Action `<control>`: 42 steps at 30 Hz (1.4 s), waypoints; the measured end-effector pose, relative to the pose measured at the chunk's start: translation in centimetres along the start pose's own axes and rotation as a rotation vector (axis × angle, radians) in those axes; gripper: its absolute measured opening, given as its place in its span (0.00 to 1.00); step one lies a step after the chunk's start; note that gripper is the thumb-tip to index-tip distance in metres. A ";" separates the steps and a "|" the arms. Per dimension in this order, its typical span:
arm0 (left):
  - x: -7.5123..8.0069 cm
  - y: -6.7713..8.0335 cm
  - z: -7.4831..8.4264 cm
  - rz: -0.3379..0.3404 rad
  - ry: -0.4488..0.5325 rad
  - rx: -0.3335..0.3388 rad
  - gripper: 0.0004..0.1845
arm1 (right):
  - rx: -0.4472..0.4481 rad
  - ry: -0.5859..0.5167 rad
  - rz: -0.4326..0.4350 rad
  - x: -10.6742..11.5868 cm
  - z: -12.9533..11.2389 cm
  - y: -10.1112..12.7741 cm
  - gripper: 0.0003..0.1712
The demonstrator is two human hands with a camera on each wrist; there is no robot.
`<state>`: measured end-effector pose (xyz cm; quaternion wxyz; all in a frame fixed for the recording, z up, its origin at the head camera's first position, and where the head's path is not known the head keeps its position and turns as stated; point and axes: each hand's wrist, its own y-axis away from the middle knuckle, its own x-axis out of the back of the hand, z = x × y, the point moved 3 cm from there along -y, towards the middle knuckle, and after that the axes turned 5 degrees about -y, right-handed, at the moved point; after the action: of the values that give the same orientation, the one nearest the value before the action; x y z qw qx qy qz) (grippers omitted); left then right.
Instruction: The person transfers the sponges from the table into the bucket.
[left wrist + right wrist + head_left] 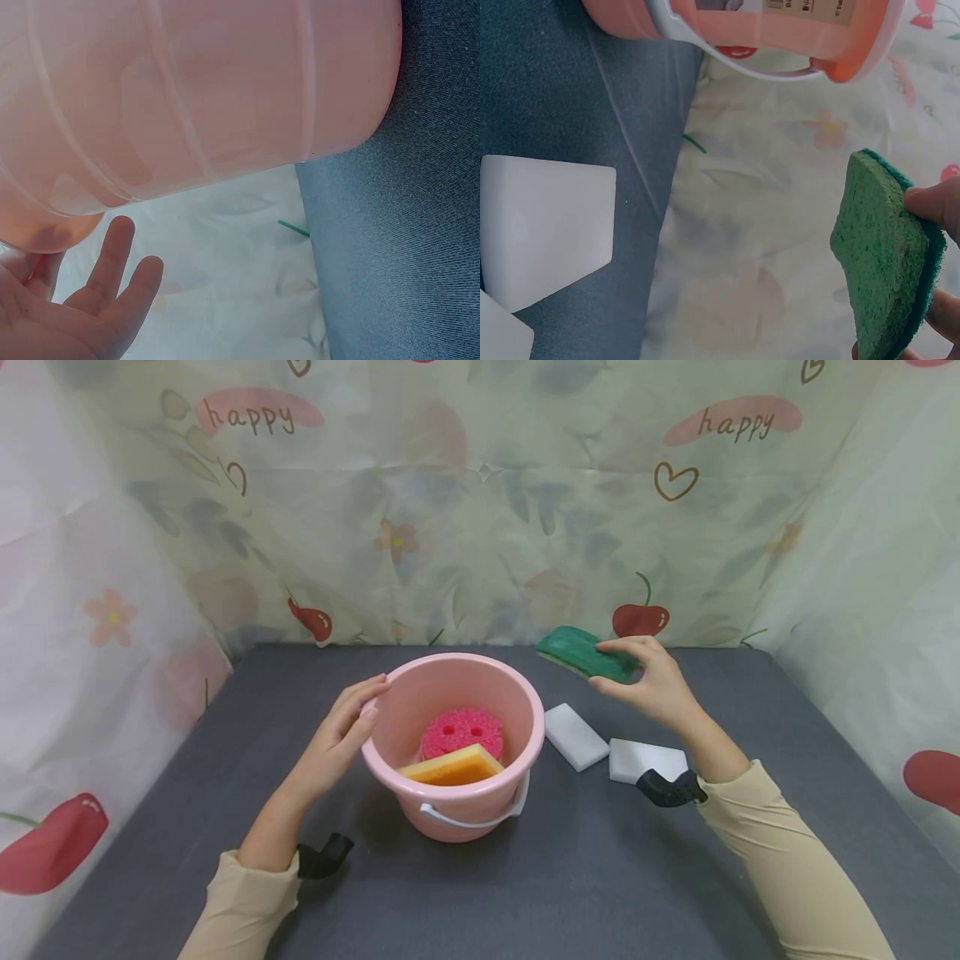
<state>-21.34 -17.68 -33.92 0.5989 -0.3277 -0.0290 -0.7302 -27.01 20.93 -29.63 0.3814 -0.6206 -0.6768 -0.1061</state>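
A pink bucket (455, 810) with a white handle (480, 822) stands on the dark table. Inside it sit a round pink sponge (462, 732) with two eye holes and a yellow-orange sponge (455, 766). My left hand (336, 735) touches the bucket's left rim, its fingers fairly straight; in the left wrist view two fingers stand apart from the wall. To the right of the bucket, my right hand (652, 681) pinches a green scouring sponge (573, 647) in the air between thumb and fingers. The right wrist view shows its lighter porous side (874, 247).
Two white rectangular blocks lie on the table right of the bucket: one tilted (576, 737), the other (645, 758) below the right wrist. Patterned cloth (480, 552) hangs behind the table and along both sides.
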 end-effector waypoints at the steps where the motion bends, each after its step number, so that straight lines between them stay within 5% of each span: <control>1: 0.0 0.0 0.0 0.000 -0.001 0.001 0.22 | 0.002 -0.002 0.002 0.0 -0.1 0.0 0.27; 42: -0.2 -0.1 -0.2 0.011 -0.011 0.001 0.22 | 0.125 -0.077 -0.025 -0.6 -3.6 0.5 0.25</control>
<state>-21.49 -17.57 -34.14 0.6028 -0.3314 -0.0308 -0.7251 -25.23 18.40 -27.72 0.3920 -0.5908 -0.7038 -0.0445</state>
